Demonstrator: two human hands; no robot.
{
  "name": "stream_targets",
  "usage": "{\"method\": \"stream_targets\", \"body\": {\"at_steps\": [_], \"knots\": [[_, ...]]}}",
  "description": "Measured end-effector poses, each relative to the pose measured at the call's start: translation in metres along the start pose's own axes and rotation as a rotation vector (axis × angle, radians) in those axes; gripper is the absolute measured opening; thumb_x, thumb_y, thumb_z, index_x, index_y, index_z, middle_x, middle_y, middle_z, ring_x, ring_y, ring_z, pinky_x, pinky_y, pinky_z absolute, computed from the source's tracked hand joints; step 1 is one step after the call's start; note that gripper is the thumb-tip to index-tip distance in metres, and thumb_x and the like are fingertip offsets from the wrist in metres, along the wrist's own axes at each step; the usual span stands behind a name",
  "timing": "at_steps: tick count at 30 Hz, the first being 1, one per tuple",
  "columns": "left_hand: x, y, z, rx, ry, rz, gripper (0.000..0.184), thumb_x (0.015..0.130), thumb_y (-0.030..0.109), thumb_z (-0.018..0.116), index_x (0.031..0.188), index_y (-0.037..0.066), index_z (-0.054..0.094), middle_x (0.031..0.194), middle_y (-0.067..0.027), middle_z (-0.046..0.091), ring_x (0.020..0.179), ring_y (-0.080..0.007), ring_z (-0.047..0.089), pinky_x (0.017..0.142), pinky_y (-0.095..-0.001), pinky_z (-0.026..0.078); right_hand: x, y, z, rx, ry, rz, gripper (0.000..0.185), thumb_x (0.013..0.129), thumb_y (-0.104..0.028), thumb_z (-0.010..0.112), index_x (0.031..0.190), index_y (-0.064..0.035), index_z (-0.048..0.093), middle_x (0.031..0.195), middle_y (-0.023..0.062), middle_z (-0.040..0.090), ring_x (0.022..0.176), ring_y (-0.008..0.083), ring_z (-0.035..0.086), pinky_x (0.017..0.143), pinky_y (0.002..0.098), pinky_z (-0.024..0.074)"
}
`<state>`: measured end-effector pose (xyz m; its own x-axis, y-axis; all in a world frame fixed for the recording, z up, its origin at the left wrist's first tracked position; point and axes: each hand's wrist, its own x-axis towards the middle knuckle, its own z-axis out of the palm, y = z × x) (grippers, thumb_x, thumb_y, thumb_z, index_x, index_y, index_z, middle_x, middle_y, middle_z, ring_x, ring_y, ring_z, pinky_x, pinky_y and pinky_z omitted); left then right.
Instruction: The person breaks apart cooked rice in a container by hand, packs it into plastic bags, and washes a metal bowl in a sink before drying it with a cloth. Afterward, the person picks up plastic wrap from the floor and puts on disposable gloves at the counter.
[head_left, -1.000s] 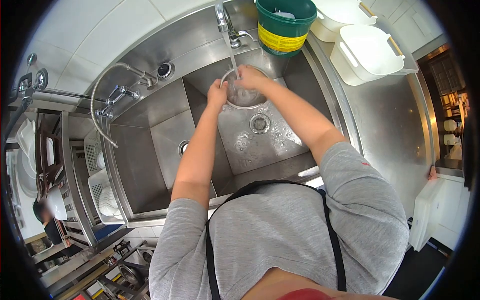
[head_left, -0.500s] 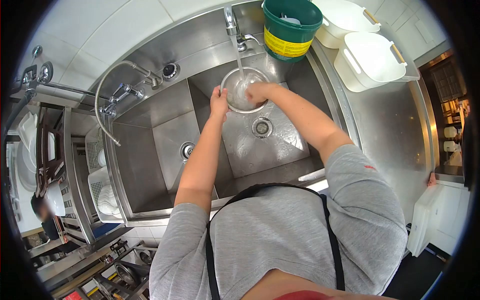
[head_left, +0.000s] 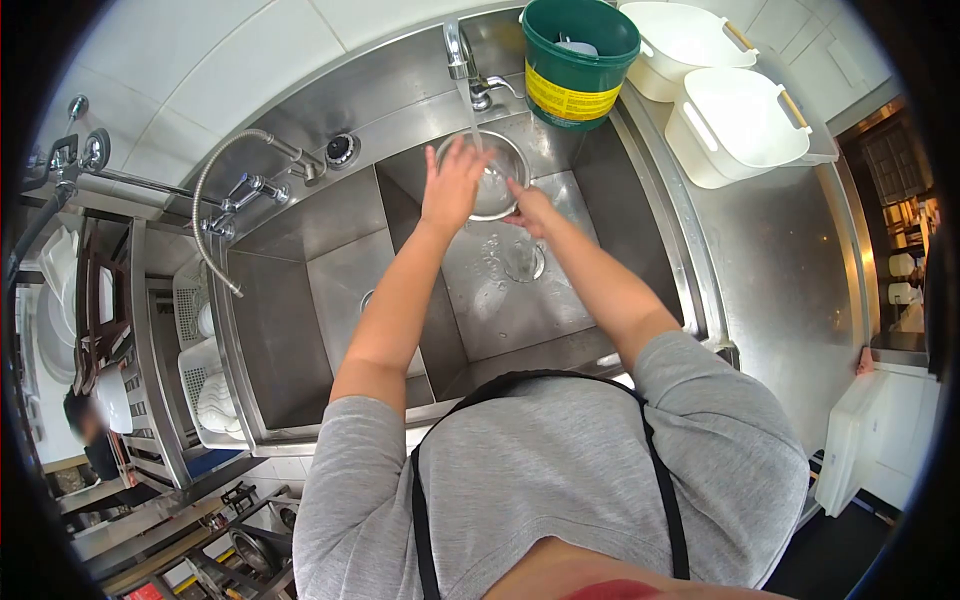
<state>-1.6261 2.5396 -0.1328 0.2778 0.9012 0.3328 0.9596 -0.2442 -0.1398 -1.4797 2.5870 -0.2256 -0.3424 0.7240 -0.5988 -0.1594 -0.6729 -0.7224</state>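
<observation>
A round metal bowl is held over the right basin of the steel sink, under water running from the tap. My right hand grips the bowl's lower right rim, thumb inside. Spread fingers of my left hand reach over the bowl's left side in the stream; the hand grips nothing. Water falls below the bowl near the drain.
A green bucket stands behind the basin's right corner. White tubs sit on the right counter. A spray hose curves over the left basin. Dish baskets are at the left, where a person shows beyond a rack.
My right hand has moved from inside the bowl to its lower right rim. My left hand has let go of the left rim and spread its fingers over the bowl.
</observation>
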Motion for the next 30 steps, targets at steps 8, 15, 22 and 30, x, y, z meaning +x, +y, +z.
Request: {"method": "stream_targets", "body": {"at_steps": [8,15,22,30], "knots": [[-0.017,0.026,0.004,-0.23,-0.711,-0.17,0.045,0.092,0.04,0.033,0.125,0.014,0.049,0.134,-0.0039,0.042,0.13,-0.0207,0.03,0.106,-0.0566,0.004,-0.006,0.011,0.031,0.378,0.119,0.035,0.049,0.092,-0.038,0.045,0.118,0.0031,0.04,0.107,0.0183,0.055,0.088,0.0271,0.06,0.071,0.0392,0.0535],[-0.039,-0.035,-0.009,-0.037,-0.218,-0.168,0.043,0.09,0.029,0.041,0.131,0.017,0.04,0.141,-0.0073,0.032,0.129,-0.0338,0.027,0.101,-0.0624,0.015,-0.026,0.006,0.01,0.033,-0.04,0.129,0.035,0.09,-0.022,0.049,0.114,0.0043,0.046,0.098,0.015,0.059,0.078,0.0226,0.062,0.071,0.0358,0.0546],[-0.059,-0.019,0.034,-1.537,-0.399,-1.004,0.049,0.084,0.006,0.042,0.131,0.011,0.027,0.13,-0.0167,0.038,0.105,-0.0297,0.053,0.066,-0.0428,0.056,-0.017,-0.01,-0.011,-0.484,-0.167,0.113,0.049,0.08,-0.021,0.06,0.121,-0.0004,0.044,0.107,0.0137,0.057,0.088,0.0239,0.062,0.075,0.0387,0.0527],[-0.061,0.04,0.043,-1.93,-0.201,-1.193,0.033,0.093,0.017,0.038,0.124,0.01,0.032,0.119,-0.0149,0.046,0.099,-0.0298,0.056,0.067,-0.0437,0.056,-0.022,0.006,0.031,-1.901,0.255,-0.747,0.066,0.083,-0.034,0.051,0.137,-0.0043,0.025,0.145,0.0133,0.018,0.135,0.0301,0.014,0.105,0.0494,0.023]]}}
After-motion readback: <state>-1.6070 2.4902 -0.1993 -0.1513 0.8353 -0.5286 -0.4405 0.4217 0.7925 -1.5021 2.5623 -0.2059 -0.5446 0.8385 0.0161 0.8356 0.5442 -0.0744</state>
